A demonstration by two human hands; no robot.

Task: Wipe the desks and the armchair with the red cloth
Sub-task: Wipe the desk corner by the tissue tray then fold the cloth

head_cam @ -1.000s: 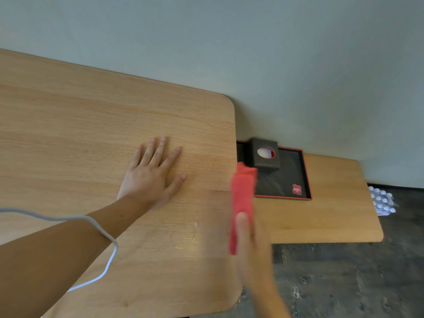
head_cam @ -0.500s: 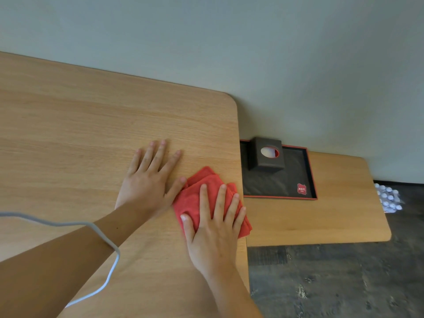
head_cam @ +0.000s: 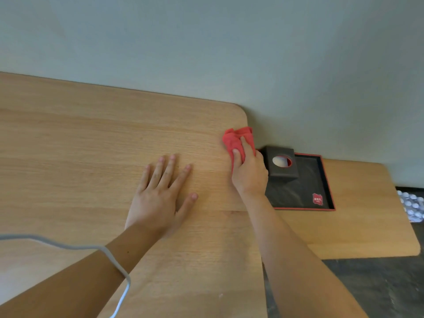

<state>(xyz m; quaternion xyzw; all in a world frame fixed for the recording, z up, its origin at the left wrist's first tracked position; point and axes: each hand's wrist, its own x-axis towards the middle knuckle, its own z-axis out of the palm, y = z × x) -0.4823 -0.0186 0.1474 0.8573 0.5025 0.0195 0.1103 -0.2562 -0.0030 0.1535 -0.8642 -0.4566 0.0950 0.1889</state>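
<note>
Nearest the viewer, both forearms reach over the upper desk point(head_cam: 91, 145), a light oak top w/ rounded corner, set against a plain grey-green wall point(head_cam: 229, 47). A pale cable point(head_cam: 114, 262) loops over the left forearm. Dark mottled floor point(head_cam: 378, 288) shows at lower right.

Left hand point(head_cam: 160, 196): flat on the desk, palm down, fingers spread, holding nothing.

Right hand point(head_cam: 249, 172): further out, at the desk's right edge near the far corner. Fingers curled and pressed down on the red cloth point(head_cam: 236, 138), which is bunched beneath and ahead of the fingertips; cloth lies on the desk surface, approx. at the edge.

Beyond and lower: second desk point(head_cam: 367, 226), same wood finish, abutting the wall. On it, a black tray w/ red rim point(head_cam: 330, 198), bearing a red label at the near right corner. A dark tissue box point(head_cam: 282, 164) w/ oval opening sits in the tray's far left corner, just beside the right hand. White bubbled sheet point(head_cam: 413, 207) lies on the floor at far right.

Change vs. 0.5 s ago: the cloth was spread flat under an open palm, touching the left hand's thumb; it's now bunched and further out toward the far corner, well apart from the left hand. Left hand unchanged.
</note>
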